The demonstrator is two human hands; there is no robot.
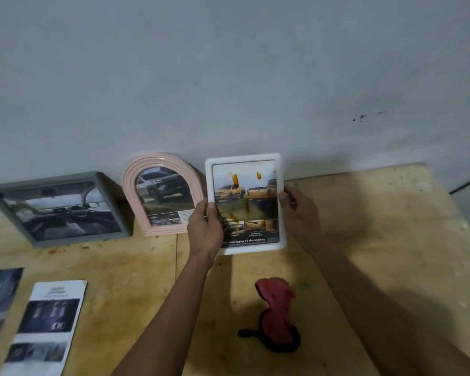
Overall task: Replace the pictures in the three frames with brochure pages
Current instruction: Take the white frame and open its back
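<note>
head view | both hands grasp the white frame (pixel 244 203) — left hand (pixel 205 226) on its left edge, right hand (pixel 299 208) on its right edge | frame tall and upright, far on the surface (pixel 364 240), just right of the pink frame (pixel 162 194) — I think it goes down by the wall (pixel 228 77) next

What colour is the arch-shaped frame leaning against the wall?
Pale pink arched frame, with ridged edging, seen best in the head view.
</note>
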